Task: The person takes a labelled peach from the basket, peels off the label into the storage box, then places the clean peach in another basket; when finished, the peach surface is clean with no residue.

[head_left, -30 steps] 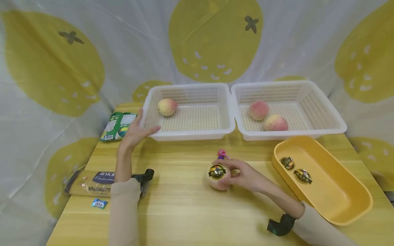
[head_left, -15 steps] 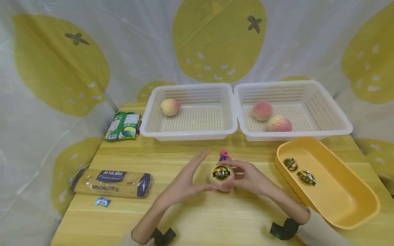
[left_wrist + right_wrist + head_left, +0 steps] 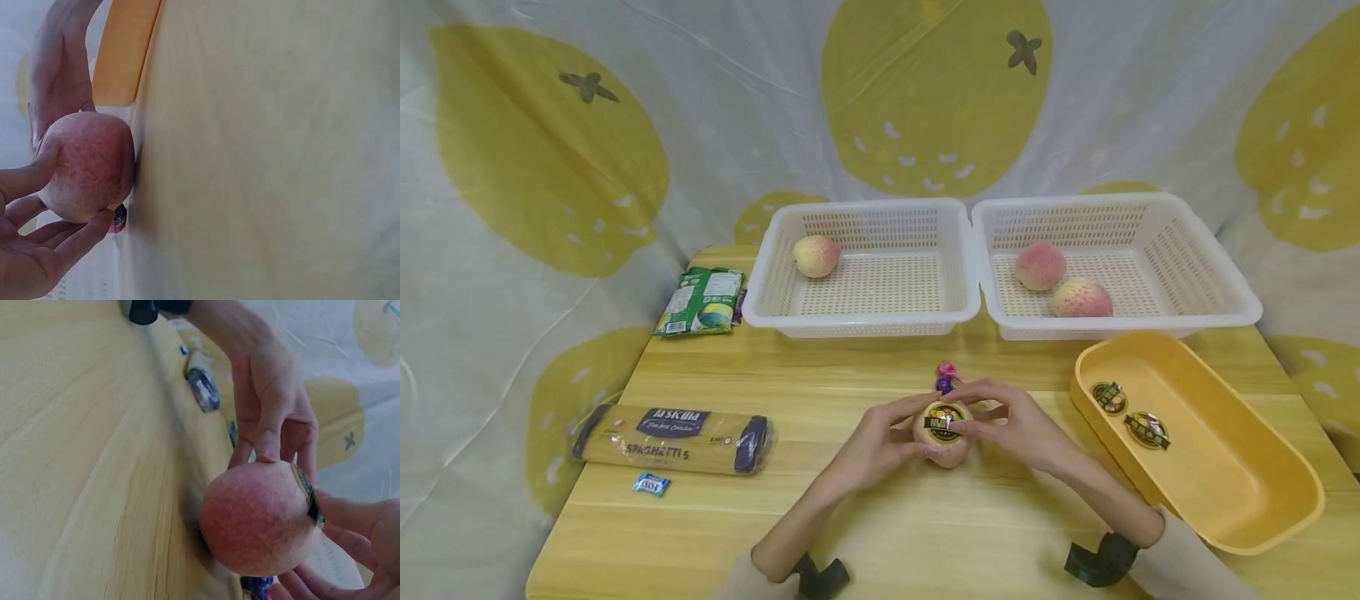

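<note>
A pink and cream peach (image 3: 948, 456) sits on the table between both hands, a round black and gold sticker (image 3: 940, 423) on its upper side. My left hand (image 3: 874, 448) grips its left side, the thumb near the front and the fingers round behind, as the left wrist view also shows. From the right, my right hand (image 3: 1028, 432) holds the peach with its fingers at the back while its thumb (image 3: 344, 511) presses on the sticker's edge. Just behind the peach lies a small pink and purple item (image 3: 945, 376), partly hidden by the fingers.
At the back stand two white baskets, the left one (image 3: 865, 321) with one peach (image 3: 816, 256), the right one (image 3: 1120, 323) with two. A yellow tray (image 3: 1247, 492) at right bears two stickers. Left are a spaghetti pack (image 3: 673, 439), a small blue packet (image 3: 651, 484) and a green bag (image 3: 703, 302).
My left hand has left the left basket's side, moved down and right, and now grips the peach. The right hand stays at the peach, its thumb now over the sticker.
</note>
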Demonstrator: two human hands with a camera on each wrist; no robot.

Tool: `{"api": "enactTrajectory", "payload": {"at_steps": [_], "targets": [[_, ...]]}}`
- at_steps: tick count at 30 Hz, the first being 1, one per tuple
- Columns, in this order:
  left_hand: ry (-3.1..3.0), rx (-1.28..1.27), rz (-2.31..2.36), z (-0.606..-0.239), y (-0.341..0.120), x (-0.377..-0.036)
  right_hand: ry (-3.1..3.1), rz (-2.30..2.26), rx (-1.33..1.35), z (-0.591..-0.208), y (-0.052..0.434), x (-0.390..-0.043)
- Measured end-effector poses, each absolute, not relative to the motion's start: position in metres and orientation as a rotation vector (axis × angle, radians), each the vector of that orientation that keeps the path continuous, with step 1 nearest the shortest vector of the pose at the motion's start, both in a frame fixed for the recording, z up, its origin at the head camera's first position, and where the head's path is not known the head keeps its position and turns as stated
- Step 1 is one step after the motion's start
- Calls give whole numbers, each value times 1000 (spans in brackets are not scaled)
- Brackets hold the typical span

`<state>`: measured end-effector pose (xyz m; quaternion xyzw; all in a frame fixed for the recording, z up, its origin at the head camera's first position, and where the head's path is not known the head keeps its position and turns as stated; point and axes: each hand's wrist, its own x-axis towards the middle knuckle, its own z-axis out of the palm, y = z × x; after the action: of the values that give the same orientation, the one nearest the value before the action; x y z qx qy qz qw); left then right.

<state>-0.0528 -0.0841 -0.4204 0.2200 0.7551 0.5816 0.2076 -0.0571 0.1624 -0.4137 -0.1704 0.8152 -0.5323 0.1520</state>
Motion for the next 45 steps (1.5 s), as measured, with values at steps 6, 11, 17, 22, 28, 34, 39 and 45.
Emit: {"api": "enactTrajectory", "payload": {"at_steps": [6, 11, 17, 22, 28, 34, 39, 45], "targets": [[2136, 664, 1499, -410, -85, -61, 2342, -1548, -409, -410, 161, -60], [2126, 678, 1444, -405, -81, -67, 2324, -1528, -316, -405, 161, -62], [2153, 703, 1371, -401, -76, -71, 2378, -1470, -311, -397, 159, -61], [2138, 682, 1371, -399, -73, -73, 2483, -1463, -402, -391, 157, -52], [2165, 686, 1322, -398, -74, -77, 2564, -1486, -522, -393, 154, -47], [2159, 677, 1297, -395, -74, -81, 2612, -1467, -652, -395, 159, -52], [2090, 674, 1319, -392, -71, -83, 2663, -1535, -827, -387, 157, -41], [2123, 664, 1295, -393, -72, -83, 2654, -1587, -672, -356, 168, -37]]}}
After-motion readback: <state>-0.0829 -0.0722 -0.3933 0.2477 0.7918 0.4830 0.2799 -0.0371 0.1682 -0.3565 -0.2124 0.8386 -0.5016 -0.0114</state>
